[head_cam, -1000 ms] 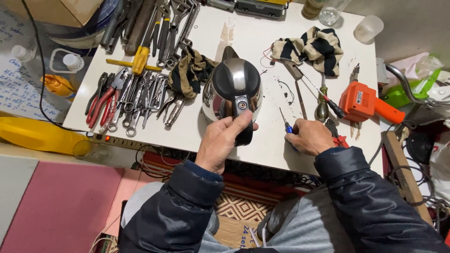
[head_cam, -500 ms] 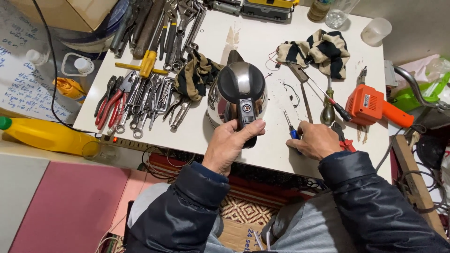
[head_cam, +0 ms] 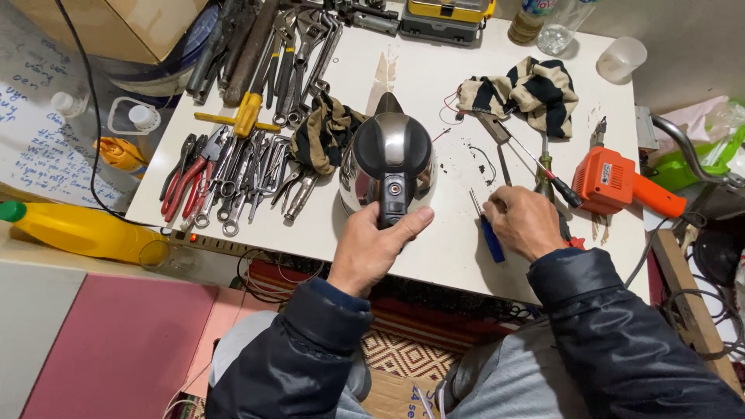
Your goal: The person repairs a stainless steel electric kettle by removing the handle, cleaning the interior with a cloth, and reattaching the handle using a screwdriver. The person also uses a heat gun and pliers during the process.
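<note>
Little has shifted since the earlier frame: both hands stay at the near edge of the white table, the left hand still clasped around the black handle of the steel kettle. Upright, the kettle stands mid-table, just right of a row of pliers and wrenches. Beside it, the right hand curls closed over a blue screwdriver lying on the tabletop. An orange power tool lies just beyond, a striped cloth farther back.
</note>
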